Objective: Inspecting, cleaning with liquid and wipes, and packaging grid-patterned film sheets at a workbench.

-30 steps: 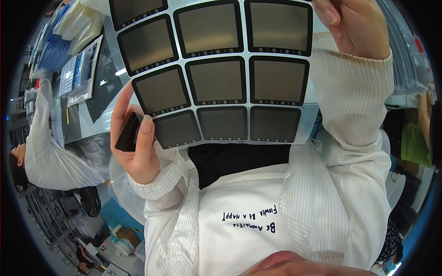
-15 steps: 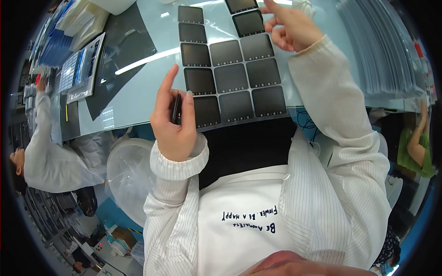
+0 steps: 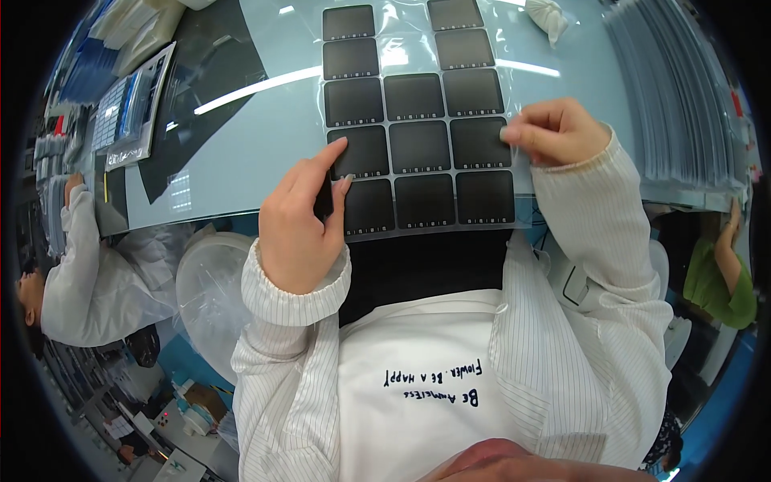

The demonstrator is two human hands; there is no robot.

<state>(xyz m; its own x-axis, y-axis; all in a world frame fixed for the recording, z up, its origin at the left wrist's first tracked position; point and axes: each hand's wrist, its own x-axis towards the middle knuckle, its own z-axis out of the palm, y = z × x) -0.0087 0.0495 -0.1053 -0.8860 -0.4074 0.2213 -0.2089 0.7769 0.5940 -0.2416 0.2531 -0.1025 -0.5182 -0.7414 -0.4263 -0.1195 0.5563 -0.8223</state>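
A clear plastic sheet [image 3: 522, 210] bearing several dark rectangular panels [image 3: 421, 147] lies on the glassy table in front of me. The panels sit in rows, each with a line of small pale marks along its lower edge. My left hand [image 3: 301, 217] rests at the sheet's left side, index fingertip and thumb on the left panels. A slim black object [image 3: 324, 198], mostly hidden, is tucked inside that hand's curled fingers. At the right edge, my right hand [image 3: 560, 132] pinches a thin strip of clear film [image 3: 516, 143] between thumb and fingers.
A tall stack of clear plastic sheets [image 3: 671, 104] stands at right. A white knotted bundle [image 3: 548, 19] lies at the back. Packets and a tray [image 3: 143, 104] are at left, near a dark table patch [image 3: 205, 88]. A bin [image 3: 210, 281] stands below; people sit on both sides.
My right hand has come down from the far panels to the sheet's right edge and now pinches film. My left fingertips have lowered onto the panels. The sheet lies flatter and slightly further right.
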